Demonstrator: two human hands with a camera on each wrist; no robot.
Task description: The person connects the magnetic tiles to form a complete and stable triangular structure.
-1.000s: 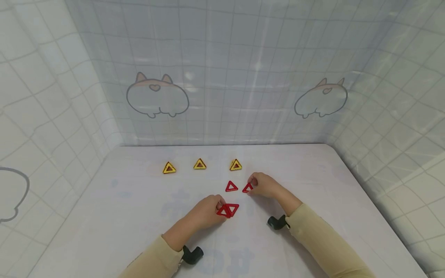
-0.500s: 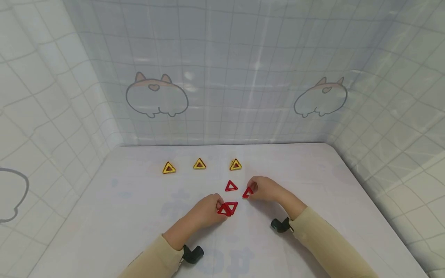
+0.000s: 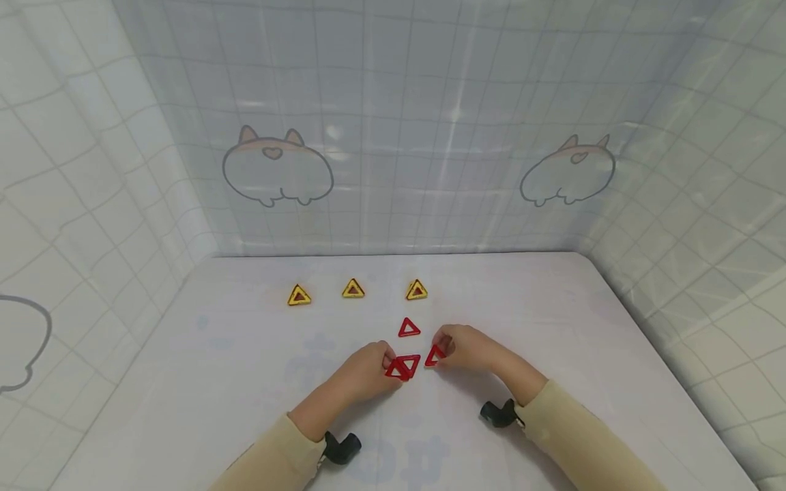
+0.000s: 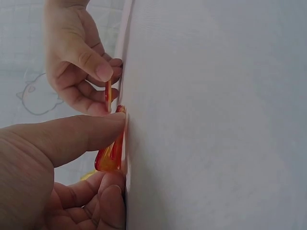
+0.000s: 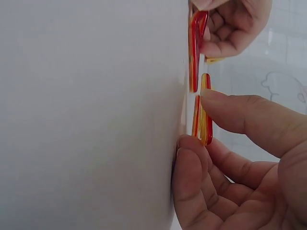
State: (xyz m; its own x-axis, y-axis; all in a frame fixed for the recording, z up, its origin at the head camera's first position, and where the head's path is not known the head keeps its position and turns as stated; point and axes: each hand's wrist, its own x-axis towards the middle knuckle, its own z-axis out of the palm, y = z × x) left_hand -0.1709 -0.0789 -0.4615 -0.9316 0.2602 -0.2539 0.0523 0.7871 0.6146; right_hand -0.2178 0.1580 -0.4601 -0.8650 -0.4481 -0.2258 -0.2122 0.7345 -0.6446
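Observation:
My left hand (image 3: 370, 374) pinches a red see-through triangle tile (image 3: 396, 376) between thumb and fingers, low over the table. An upside-down red triangle tile (image 3: 408, 357) sits against its right side, the two forming a joined pair. Just right of this pair, my right hand (image 3: 471, 349) pinches another red triangle tile (image 3: 430, 356) by its right side, a small gap apart from the pair. In the right wrist view that tile (image 5: 208, 125) stands on edge under the thumb. Behind the pair lies a loose red triangle tile (image 3: 409, 334), touched by neither hand.
Along the back of the white table (image 3: 184, 382) lie yellow triangle tiles: one at left (image 3: 299, 303), one in the middle (image 3: 353, 296) and one at right (image 3: 417, 296), which seems stacked. Grid-patterned curtain walls (image 3: 424, 136) enclose the back and sides.
My right hand has drawn its red triangle tile nearer to me, from beside the loose tile to beside the joined pair. The left hand has barely moved.

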